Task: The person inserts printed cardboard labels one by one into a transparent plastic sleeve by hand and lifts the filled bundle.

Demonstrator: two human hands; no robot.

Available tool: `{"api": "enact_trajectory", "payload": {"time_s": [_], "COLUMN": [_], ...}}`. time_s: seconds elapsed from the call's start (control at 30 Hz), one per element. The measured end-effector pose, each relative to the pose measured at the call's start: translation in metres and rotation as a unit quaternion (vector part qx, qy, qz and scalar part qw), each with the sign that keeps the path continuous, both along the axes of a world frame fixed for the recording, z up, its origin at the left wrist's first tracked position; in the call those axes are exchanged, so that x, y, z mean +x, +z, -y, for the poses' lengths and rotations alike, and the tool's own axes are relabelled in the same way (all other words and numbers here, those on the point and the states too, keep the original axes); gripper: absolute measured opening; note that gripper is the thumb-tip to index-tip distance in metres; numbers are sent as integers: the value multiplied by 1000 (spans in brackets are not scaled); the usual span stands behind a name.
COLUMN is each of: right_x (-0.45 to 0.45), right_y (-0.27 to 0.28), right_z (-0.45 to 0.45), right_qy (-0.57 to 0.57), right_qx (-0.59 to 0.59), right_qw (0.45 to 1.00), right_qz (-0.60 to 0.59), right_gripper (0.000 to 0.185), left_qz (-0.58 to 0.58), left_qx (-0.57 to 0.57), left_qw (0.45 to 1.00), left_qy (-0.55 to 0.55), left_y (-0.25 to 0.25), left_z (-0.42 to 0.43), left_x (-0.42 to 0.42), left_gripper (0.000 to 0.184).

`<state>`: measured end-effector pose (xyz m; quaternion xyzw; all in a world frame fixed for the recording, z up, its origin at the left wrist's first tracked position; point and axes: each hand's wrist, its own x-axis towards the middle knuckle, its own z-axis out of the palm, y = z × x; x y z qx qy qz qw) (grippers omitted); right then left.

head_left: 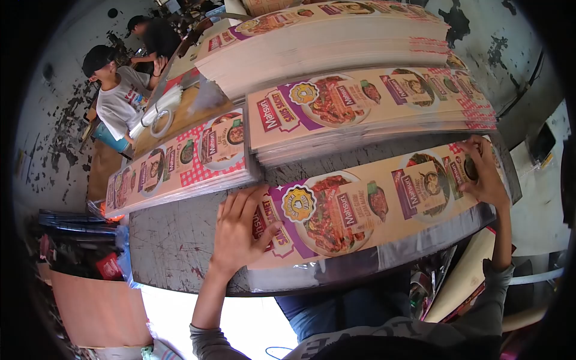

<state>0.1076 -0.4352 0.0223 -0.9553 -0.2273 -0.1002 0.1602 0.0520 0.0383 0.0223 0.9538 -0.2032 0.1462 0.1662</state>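
Note:
A long printed sheet (384, 207) with food pictures and the word "Mahsun" lies along the front of the dark worktable. Clear plastic film (360, 259) shows below its near edge. My left hand (240, 231) rests on the sheet's left end, thumb on the print and fingers at the far corner. At the opposite end, my right hand (487, 174) lies over the print with thumb and fingers apart. Neither hand visibly lifts the sheet. Just behind it stands a stack of matching printed sheets (372, 105), apparently in plastic.
A taller stack (324, 51) rises at the back, and a lower stack (180, 162) sits left. White strips (159, 111) lie beyond it on a wooden surface. Two people, one in a white shirt (123, 99), are at the far left. The worktable (174, 246) has a scratched top.

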Motion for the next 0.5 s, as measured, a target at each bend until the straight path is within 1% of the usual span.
{"api": "enact_trajectory", "payload": {"time_s": [0.1, 0.27, 0.37, 0.43, 0.47, 0.5], "right_x": [-1, 1, 7, 7, 9, 9], "right_y": [3, -2, -6, -2, 1, -1], "right_z": [-6, -2, -2, -9, -13, -12], "right_qy": [-33, -45, -37, -56, -41, -42], "right_qx": [21, 16, 33, 8, 5, 7], "right_qw": [999, 999, 999, 998, 998, 998], "right_qz": [-21, -14, 2, 17, 54, 51], "right_gripper": [88, 90, 88, 81, 74, 74], "left_qz": [-1, -1, 20, 47, 45, 54], "left_qx": [3, 2, 16, 58, 59, 59], "left_qw": [1000, 1000, 999, 997, 997, 996], "left_qy": [2, 11, 27, 37, 37, 37], "left_y": [1, 4, 3, 1, 1, 0], "left_z": [1, 5, 9, 9, 9, 9], "left_x": [1, -1, -1, -1, -1, -1], "left_gripper": [58, 63, 60, 53, 53, 49]}}
